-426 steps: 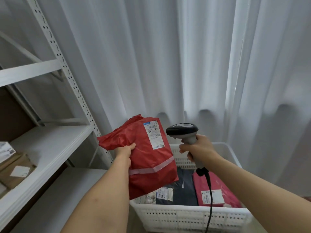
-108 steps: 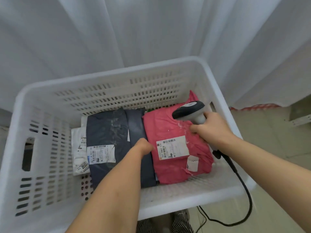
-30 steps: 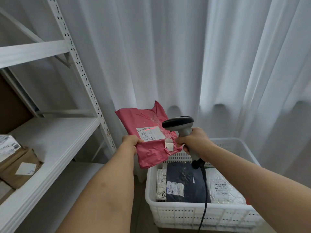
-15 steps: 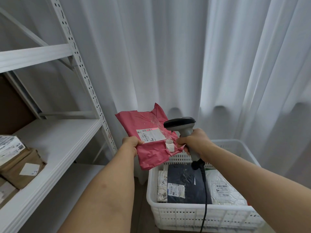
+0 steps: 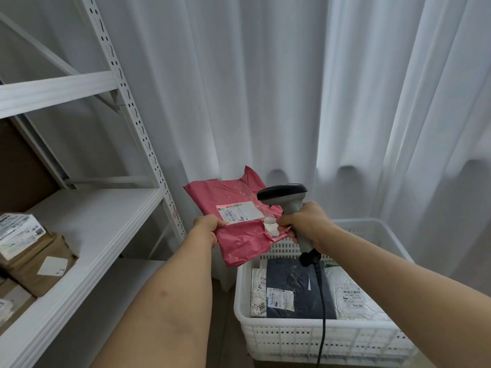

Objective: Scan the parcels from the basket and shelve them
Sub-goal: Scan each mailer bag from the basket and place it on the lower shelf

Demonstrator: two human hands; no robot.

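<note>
**Scan step under way: pink mailer under the reader**

Nearest the camera: white perforated plastic basket (image 5: 305,338) on the floor at lower right. Inside lie a dark navy plastic mailer (image 5: 295,293) with a white label, flanked by white poly mailers on either side. So parcels remain.

Above the basket's far rim: left hand (image 5: 208,229) pinches the left edge of a pink crinkled plastic mailer bag (image 5: 239,235), held up with its white shipping label (image 5: 237,212) facing the camera. Right hand (image 5: 305,224) is wrapped around the grip of a grey corded handheld barcode scanner (image 5: 283,195), head just beside the label. A red line lies across the label's top barcode.

Judgement: scan in progress. Next move calls for carrying the mailer left to the white metal shelf (image 5: 87,235), where brown cardboard parcels (image 5: 39,264) already sit, leaving bare board further along.

Behind: white curtain (image 5: 265,88).
</note>
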